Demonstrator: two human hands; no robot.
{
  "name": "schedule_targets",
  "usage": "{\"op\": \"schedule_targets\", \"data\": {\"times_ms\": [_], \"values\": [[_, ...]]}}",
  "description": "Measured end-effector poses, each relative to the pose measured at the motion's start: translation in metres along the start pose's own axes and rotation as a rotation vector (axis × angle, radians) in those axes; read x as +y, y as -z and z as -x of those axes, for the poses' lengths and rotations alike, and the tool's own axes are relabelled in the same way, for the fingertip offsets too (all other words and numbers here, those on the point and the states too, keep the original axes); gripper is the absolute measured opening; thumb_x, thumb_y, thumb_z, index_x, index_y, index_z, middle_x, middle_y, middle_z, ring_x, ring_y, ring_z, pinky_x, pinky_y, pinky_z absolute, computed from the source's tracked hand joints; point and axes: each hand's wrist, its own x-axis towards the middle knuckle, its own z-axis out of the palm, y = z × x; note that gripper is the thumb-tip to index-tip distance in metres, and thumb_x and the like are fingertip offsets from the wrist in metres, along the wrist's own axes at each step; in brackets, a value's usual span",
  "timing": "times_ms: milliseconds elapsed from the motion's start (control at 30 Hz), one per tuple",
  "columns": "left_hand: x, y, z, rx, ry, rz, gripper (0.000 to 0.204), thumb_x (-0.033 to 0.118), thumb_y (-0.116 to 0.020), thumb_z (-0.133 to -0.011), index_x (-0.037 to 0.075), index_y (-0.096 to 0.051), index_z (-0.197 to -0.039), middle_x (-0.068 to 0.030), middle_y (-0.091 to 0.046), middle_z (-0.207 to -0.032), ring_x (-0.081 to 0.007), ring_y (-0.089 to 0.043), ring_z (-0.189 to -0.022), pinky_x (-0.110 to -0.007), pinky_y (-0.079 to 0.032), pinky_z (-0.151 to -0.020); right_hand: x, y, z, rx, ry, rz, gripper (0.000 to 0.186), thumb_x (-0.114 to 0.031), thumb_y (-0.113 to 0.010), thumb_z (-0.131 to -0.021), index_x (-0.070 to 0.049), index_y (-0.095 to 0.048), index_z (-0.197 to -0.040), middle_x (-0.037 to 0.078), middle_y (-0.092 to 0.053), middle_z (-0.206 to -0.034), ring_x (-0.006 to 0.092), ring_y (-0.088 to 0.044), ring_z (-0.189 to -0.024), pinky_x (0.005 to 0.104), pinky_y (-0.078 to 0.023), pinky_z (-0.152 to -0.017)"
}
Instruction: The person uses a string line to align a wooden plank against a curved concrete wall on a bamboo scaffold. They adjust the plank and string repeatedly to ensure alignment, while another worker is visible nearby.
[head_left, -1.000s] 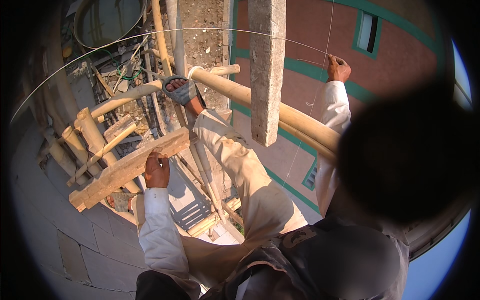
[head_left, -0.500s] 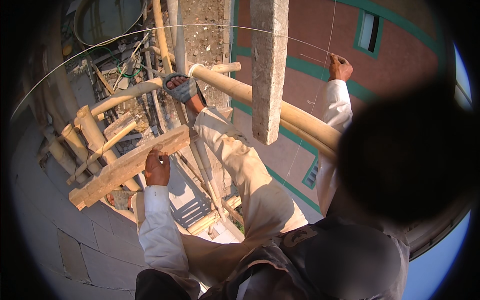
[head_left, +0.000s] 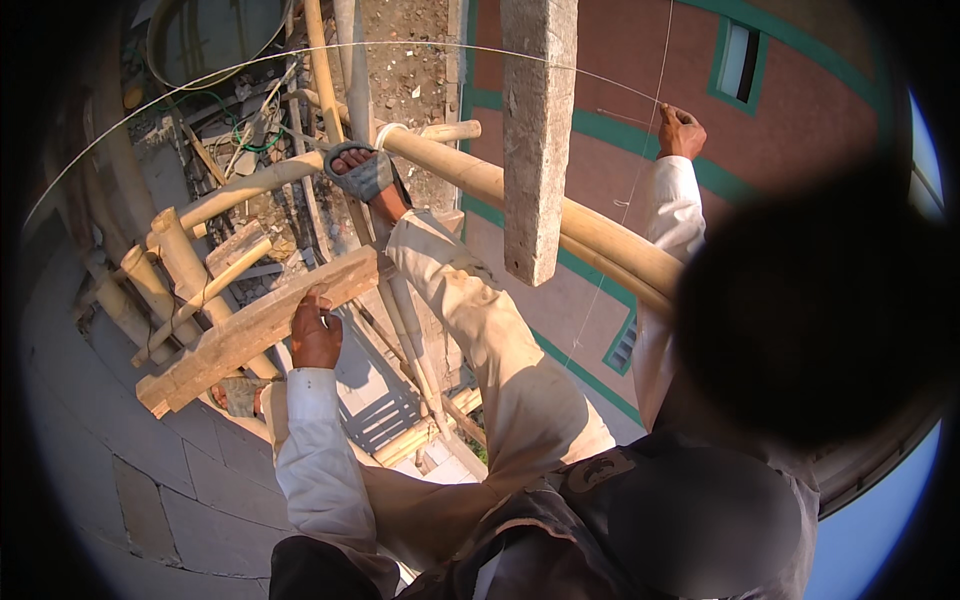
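My left hand point(head_left: 317, 330) is closed at the near edge of a short, rough wooden plank point(head_left: 255, 330), which slants across the bamboo at the left. Out to the right, my right hand point(head_left: 682, 132) pinches a thin white string point(head_left: 420, 44) between thumb and fingers. From there the string bows across the top to the far left. A loose thread point(head_left: 622, 203) also hangs down beside that hand, with a small knot or loop in it. My sandalled foot point(head_left: 362, 172) rests against a bamboo pole, next to a white tie.
A thick bamboo pole point(head_left: 450, 165) runs diagonally to the right, behind an upright weathered timber point(head_left: 540, 150). Ground with rubble point(head_left: 410, 80) lies far below. A block wall point(head_left: 90, 430) curves along the left; a brown wall with green bands point(head_left: 620, 60) stands at the right.
Little differs. My left hand and the plank have shifted very slightly, and the string's arc sits a touch higher. My right hand keeps its pinch on the string.
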Motion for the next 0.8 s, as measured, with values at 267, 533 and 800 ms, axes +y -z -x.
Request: {"op": "schedule_targets", "data": {"times_ms": [267,533,800], "values": [[0.016,0.006,-0.003,-0.035,-0.025,-0.174,0.041,-0.005,-0.057,-0.079,0.006,-0.059,-0.118,-0.0098,-0.061,-0.084,-0.0204,-0.06,-0.072,-0.031,-0.049,-0.07,-0.004,0.003,0.004,0.002,-0.026,-0.013,0.024,-0.027,-0.079,-0.077,-0.005,-0.076,-0.086,0.014,-0.073,-0.083,0.0242,-0.07,-0.079,0.0357,-0.053,-0.077],[0.007,0.002,-0.001,-0.014,-0.074,-0.143,0.046,-0.006,-0.061,-0.075,0.005,-0.058,-0.12,-0.0107,-0.057,-0.087,-0.0238,-0.058,-0.074,-0.034,-0.048,-0.067,-0.004,0.004,0.004,-0.009,-0.036,-0.034,0.024,-0.026,-0.08,-0.077,-0.004,-0.076,-0.086,0.013,-0.072,-0.082,0.0229,-0.069,-0.077,0.0346,-0.053,-0.075],[-0.005,-0.001,-0.001,0.002,-0.112,-0.172,0.044,-0.005,-0.064,-0.076,0.0,-0.056,-0.12,-0.0117,-0.058,-0.087,-0.0252,-0.06,-0.076,-0.035,-0.05,-0.07,0.001,0.002,0.0,0.003,-0.008,-0.022,0.026,-0.028,-0.08,-0.076,-0.004,-0.076,-0.085,0.013,-0.072,-0.081,0.0232,-0.069,-0.076,0.0351,-0.053,-0.075]]}}
